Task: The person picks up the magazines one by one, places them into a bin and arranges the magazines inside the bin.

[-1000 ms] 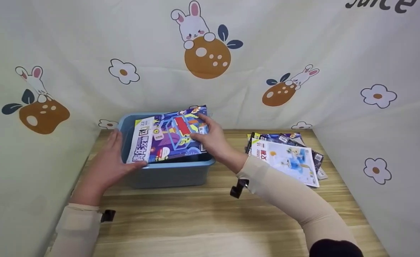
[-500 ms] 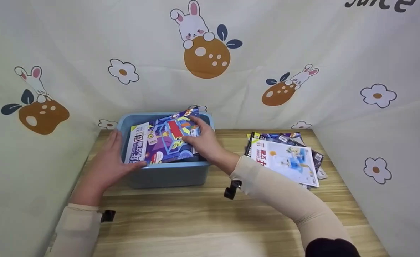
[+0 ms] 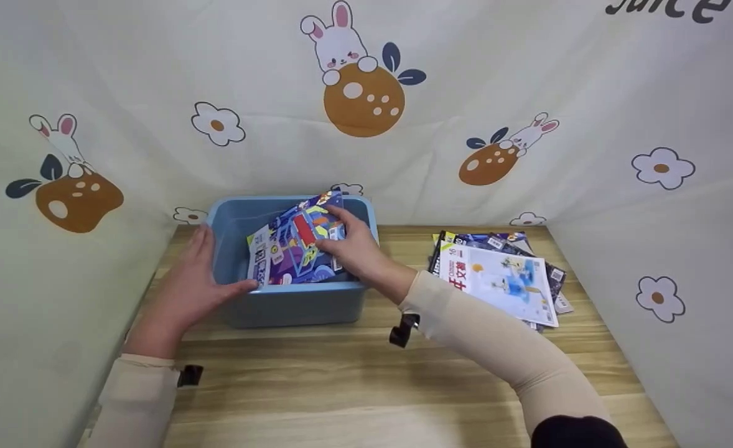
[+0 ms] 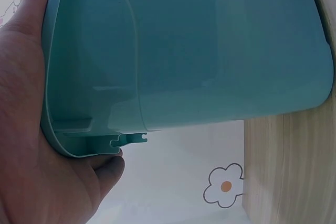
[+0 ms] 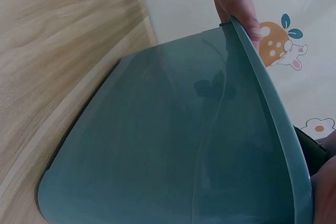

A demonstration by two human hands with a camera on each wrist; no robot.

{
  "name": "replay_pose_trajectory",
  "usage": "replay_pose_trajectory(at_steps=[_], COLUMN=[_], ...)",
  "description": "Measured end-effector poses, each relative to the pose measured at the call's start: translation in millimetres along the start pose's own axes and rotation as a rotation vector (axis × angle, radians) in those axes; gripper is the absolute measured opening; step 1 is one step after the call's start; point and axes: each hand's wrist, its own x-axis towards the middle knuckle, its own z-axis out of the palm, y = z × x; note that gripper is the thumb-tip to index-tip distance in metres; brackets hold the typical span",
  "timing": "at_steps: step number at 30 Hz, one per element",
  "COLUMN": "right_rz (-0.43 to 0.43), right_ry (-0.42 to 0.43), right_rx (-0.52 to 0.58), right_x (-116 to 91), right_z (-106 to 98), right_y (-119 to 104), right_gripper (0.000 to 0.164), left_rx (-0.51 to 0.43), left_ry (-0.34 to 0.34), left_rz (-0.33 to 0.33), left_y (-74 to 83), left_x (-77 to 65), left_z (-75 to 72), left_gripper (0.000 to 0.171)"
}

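Note:
A blue-grey plastic bin [image 3: 298, 308] stands on the wooden table near the back curtain. My left hand [image 3: 186, 292] holds its front left corner, thumb along the front rim and fingers at the left side; the left wrist view shows that hand [image 4: 31, 129] wrapped about the rim. Inside the bin's mouth, a purple and blue illustrated magazine [image 3: 295, 242] lies tilted, its left end lower. My right hand [image 3: 363, 249] pinches it by the right edge, thumb on the cover. In the right wrist view the bin's wall [image 5: 142, 145] hides most of the magazine. What lies beneath it is hidden.
To the right of the bin, a loose stack of several magazines lies on the table [image 3: 317, 386], a white one [image 3: 497, 283] with a blue picture on top. A patterned curtain [image 3: 267, 162] encloses the back and both sides.
My right hand has moved left and slightly down with the magazine. Its left end has sunk into the bin, so the cover tilts more. The left hand keeps its place on the rim.

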Motion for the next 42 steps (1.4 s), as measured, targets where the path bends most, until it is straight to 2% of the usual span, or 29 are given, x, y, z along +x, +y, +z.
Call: replay_pose_trajectory(at_steps=[12,16,19,23,30,37,42], right_rz=[0.007,-0.026,-0.076,-0.126,-0.139,-0.200,-0.279], right_ry=[-0.039,-0.053,-0.020,0.038,0.013,0.037,0.083], right_rx=[-0.090,-0.071,-0.031,-0.011,0.025,0.006,-0.038], right_x=[3.7,3.5,2.3,-0.5,-1.3,-4.2,-9.7], right_z=[2.5,3.7,3.7,2.0,-2.3,-19.3,-50.6], right_y=[2.3,3.3,3.7,3.5,3.2,2.8,12.5], right_gripper=[0.081,0.082,0.073,0.051,0.032,0.022,0.024], left_rx=[-0.007,-0.010,-0.012,-0.010,-0.006,-0.006,0.000], left_ry=[0.013,0.018,0.024,0.023,0.011,0.006,0.015], left_rz=[0.015,0.016,0.017,0.012,0.004,-0.001,0.010], left_y=[-0.6,-1.4,-2.0,-2.0,-0.1,1.1,0.2], left_x=[-0.5,-1.1,-1.2,-0.9,-0.5,-0.8,0.0], left_z=[0.7,0.8,1.3,1.8,0.8,0.2,-0.1], left_gripper=[0.152,0.150,0.150,0.150,0.151,0.151,0.151])
